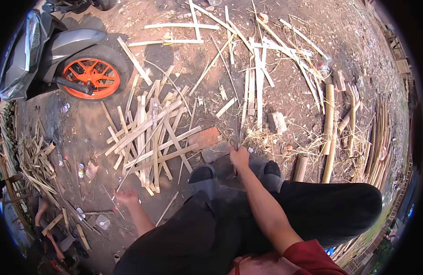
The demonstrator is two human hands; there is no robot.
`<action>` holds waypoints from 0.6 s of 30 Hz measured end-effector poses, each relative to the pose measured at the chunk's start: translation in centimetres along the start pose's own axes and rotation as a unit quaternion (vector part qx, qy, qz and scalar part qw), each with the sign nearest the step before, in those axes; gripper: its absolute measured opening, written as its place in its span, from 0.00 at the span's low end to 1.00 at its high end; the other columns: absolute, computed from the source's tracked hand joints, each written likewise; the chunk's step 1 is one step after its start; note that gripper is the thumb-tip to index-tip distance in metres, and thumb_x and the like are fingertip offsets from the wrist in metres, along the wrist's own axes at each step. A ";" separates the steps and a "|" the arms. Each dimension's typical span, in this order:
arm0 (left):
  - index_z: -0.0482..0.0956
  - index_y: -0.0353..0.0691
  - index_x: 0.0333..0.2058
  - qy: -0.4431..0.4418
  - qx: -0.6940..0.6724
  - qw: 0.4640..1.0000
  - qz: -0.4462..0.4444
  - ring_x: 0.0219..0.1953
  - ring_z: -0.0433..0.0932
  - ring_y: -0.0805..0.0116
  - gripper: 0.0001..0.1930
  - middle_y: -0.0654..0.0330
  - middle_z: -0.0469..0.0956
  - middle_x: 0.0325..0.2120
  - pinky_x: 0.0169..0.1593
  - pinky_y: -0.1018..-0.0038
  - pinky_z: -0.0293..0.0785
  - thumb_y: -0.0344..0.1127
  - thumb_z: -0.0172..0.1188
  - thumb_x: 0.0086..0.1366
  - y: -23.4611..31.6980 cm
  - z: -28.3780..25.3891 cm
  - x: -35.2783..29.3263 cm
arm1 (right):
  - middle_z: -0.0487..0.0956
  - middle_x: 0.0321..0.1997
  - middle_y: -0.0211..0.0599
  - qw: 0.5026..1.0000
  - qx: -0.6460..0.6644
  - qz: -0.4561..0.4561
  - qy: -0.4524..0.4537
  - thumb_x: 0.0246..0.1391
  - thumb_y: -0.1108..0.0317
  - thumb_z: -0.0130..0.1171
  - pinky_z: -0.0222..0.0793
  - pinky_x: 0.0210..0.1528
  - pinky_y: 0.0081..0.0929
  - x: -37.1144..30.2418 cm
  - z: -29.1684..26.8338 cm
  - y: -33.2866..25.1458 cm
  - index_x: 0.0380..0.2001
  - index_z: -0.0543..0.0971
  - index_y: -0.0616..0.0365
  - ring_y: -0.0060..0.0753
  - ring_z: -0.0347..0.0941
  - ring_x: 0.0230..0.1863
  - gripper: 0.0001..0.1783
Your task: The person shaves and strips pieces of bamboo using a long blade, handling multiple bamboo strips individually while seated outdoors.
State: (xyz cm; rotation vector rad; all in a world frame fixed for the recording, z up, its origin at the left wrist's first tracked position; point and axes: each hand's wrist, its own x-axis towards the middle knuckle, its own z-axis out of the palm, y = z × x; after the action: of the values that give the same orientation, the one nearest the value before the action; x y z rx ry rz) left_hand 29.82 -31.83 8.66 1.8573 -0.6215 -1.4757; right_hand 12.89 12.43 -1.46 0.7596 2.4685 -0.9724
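My right hand [239, 158] is closed around a long-bladed knife [239, 136], its narrow blade pointing away from me between my feet. Out to the left, my left hand [127, 197] is held with its fingers apart, close to the near end of a thin bamboo strip [129, 173]. That strip slants across a heap of split bamboo pieces [149, 137]. Whether the fingertips touch the strip is hard to see. A grey block [216, 152] and a reddish brick [206, 137] lie just ahead of my feet.
A motorcycle wheel with an orange rim [91, 78] stands at the far left. Long bamboo slats [259, 87] lie scattered ahead. Whole bamboo poles [329, 119] lie to the right, near a stone chunk [277, 123]. Another person [48, 229] sits at the lower left.
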 end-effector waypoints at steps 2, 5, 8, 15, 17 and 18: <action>0.44 0.44 0.71 -0.055 0.010 0.994 -0.097 0.67 0.60 0.49 0.50 0.55 0.50 0.70 0.66 0.52 0.53 0.62 0.58 0.59 -1.8 -6.2 2.6 | 0.80 0.31 0.61 1.000 0.001 0.015 0.018 0.55 0.52 0.61 0.73 0.41 0.47 -0.3 0.7 -3.2 0.30 0.78 0.73 0.59 0.79 0.36 0.27; 0.49 0.44 0.70 -0.154 0.337 0.917 -0.145 0.65 0.63 0.46 0.48 0.55 0.56 0.68 0.61 0.49 0.60 0.65 0.56 0.60 -7.2 -9.6 1.9 | 0.81 0.37 0.63 0.996 -0.013 0.054 0.073 0.54 0.55 0.60 0.74 0.46 0.48 4.2 0.4 -2.0 0.35 0.78 0.75 0.65 0.78 0.41 0.25; 0.66 0.38 0.61 -0.202 0.608 0.767 0.010 0.55 0.73 0.49 0.38 0.48 0.69 0.58 0.53 0.55 0.69 0.59 0.60 0.60 -10.0 -11.5 0.1 | 0.79 0.40 0.63 0.989 -0.140 0.029 0.034 0.54 0.59 0.58 0.74 0.46 0.47 8.2 -0.1 -0.4 0.37 0.77 0.74 0.65 0.77 0.42 0.22; 0.79 0.32 0.46 -0.159 0.680 0.700 0.148 0.45 0.78 0.53 0.25 0.47 0.80 0.41 0.50 0.63 0.72 0.48 0.65 0.59 -10.2 -19.0 2.2 | 0.66 0.57 0.72 0.976 -0.171 -0.130 -0.033 0.51 0.60 0.58 0.64 0.61 0.53 9.4 1.6 -6.4 0.54 0.63 0.76 0.67 0.69 0.55 0.34; 0.79 0.32 0.46 -0.164 0.686 0.694 0.146 0.45 0.79 0.54 0.24 0.47 0.80 0.40 0.51 0.63 0.72 0.47 0.65 0.60 -11.1 -17.5 0.1 | 0.64 0.58 0.73 0.983 -0.100 -0.137 -0.070 0.49 0.58 0.60 0.63 0.62 0.51 12.6 3.3 -5.7 0.56 0.61 0.76 0.69 0.66 0.58 0.39; 0.79 0.32 0.47 -0.181 0.687 0.686 0.159 0.45 0.79 0.54 0.24 0.47 0.81 0.41 0.51 0.63 0.72 0.47 0.64 0.61 -11.7 -15.1 -3.1 | 0.65 0.58 0.73 0.989 -0.078 -0.112 -0.052 0.48 0.56 0.61 0.63 0.63 0.50 14.7 4.0 -4.0 0.57 0.60 0.76 0.69 0.65 0.59 0.41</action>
State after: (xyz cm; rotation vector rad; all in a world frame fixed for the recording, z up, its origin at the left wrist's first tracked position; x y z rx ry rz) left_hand 43.22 -18.68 3.79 2.1201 -2.6516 -1.0940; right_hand -0.45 12.16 -9.81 0.3772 2.5387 -0.8581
